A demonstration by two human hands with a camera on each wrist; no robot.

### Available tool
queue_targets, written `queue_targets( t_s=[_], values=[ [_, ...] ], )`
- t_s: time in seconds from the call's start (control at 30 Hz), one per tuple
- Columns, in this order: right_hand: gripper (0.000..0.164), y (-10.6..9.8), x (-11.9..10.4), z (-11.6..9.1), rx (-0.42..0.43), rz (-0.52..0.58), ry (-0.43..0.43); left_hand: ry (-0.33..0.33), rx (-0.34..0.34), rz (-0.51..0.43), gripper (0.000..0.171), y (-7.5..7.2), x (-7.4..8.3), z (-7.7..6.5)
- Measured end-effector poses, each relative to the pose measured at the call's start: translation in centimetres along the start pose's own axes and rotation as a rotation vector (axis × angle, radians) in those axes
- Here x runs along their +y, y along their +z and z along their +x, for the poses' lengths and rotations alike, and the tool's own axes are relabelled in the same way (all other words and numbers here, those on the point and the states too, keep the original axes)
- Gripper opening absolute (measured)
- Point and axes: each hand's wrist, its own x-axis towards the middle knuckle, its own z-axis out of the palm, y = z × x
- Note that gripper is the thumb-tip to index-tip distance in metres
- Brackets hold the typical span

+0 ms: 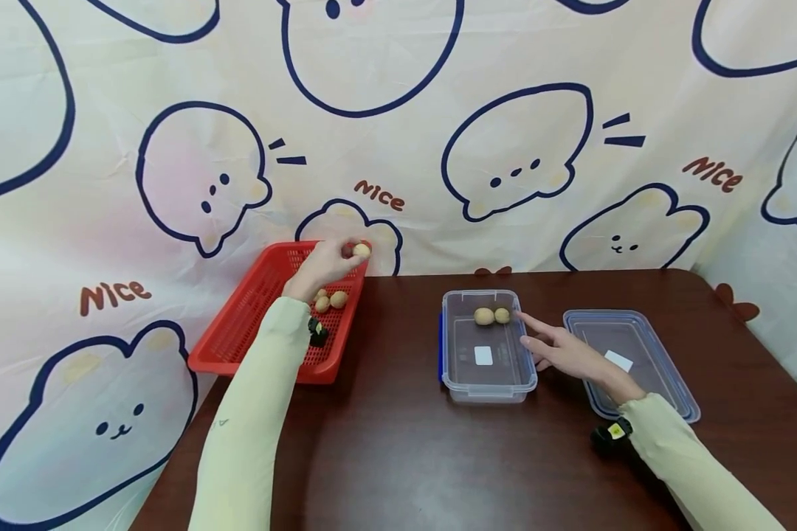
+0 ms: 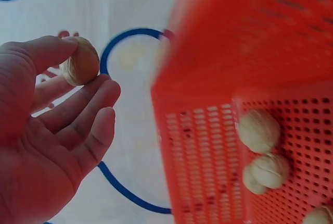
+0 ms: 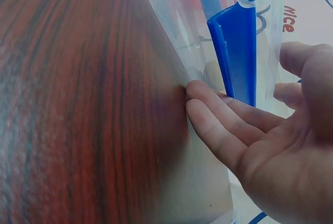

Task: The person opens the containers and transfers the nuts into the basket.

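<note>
My left hand (image 1: 327,264) pinches a walnut (image 2: 83,61) between thumb and fingers, raised over the far right corner of the red basket (image 1: 266,365). In the left wrist view the remaining fingers curve loosely, and several walnuts (image 2: 259,130) lie in the basket. At the right wall of the clear plastic box (image 1: 488,389) is my right hand (image 1: 564,354), fingers extended along it. The right wrist view shows these fingertips (image 3: 200,110) low beside the box, near its blue clip (image 3: 237,52). Two walnuts (image 1: 484,316) sit at the far end inside the box.
A clear lid (image 1: 637,332) with a white label lies flat right of the box, partly under my right forearm. All stand on a dark wooden table (image 1: 398,457). A printed cloth (image 1: 398,155) hangs right behind the table's far edge.
</note>
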Motion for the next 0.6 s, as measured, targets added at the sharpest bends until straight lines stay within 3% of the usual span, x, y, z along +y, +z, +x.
queue_targets(
  t_s=[0.1,0.27,0.6],
  values=[
    [0.067,-0.1,0.0,0.1,-0.011,0.002,-0.008,-0.087,0.003,0.018,0.037,-0.1,-1.0,-0.6],
    [0.067,-0.4,0.2,-0.1,-0.014,0.005,-0.014,-0.139,-0.031,0.072,0.039,-0.2,-2.2,-1.0],
    [0.066,-0.2,0.4,0.3,-0.018,0.003,-0.023,-0.316,-0.209,0.157,0.034,-0.1,-4.9,-2.1]
  ],
)
